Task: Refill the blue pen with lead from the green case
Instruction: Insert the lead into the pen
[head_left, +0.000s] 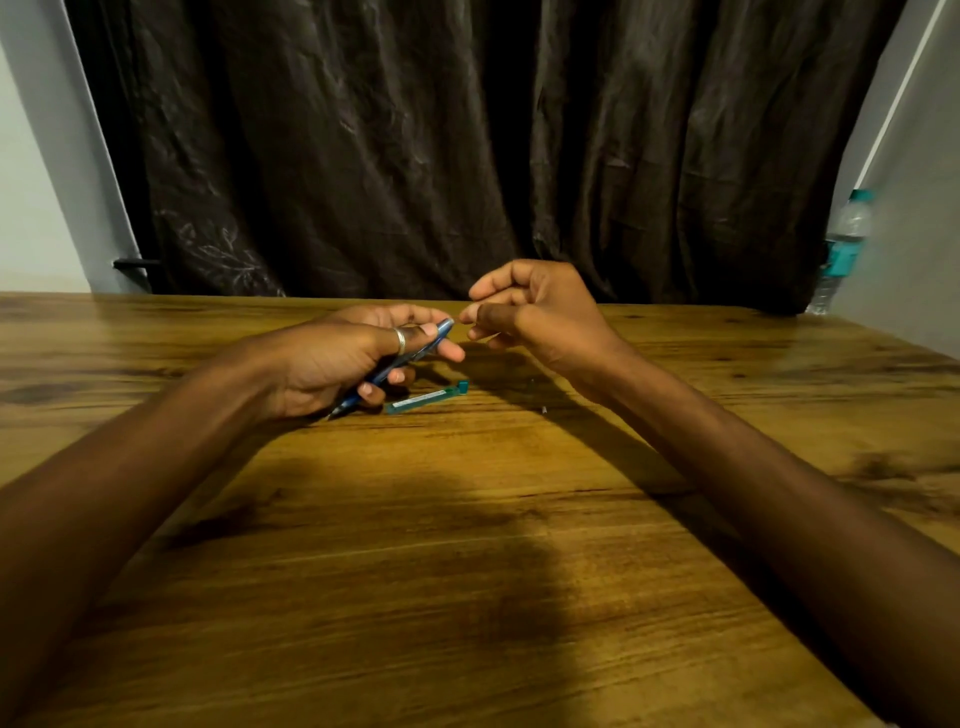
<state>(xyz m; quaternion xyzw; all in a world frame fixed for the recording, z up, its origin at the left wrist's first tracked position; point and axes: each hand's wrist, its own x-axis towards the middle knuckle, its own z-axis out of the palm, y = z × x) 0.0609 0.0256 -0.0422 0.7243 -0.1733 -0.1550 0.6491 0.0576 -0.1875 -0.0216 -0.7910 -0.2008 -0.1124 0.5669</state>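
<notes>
My left hand (343, 358) holds the blue pen (410, 358) above the wooden table (467, 519), its tip pointing down toward me and its back end up to the right. My right hand (530, 312) hovers just right of the pen's back end, thumb and forefinger pinched together; whether a lead is between them is too small to tell. The green lead case (426, 399) lies flat on the table just below my left hand, its cap end swung open at the right.
A tiny pale piece (544, 410) lies on the table right of the case. A plastic water bottle (841, 249) stands at the far right edge. A dark curtain (467, 145) hangs behind the table.
</notes>
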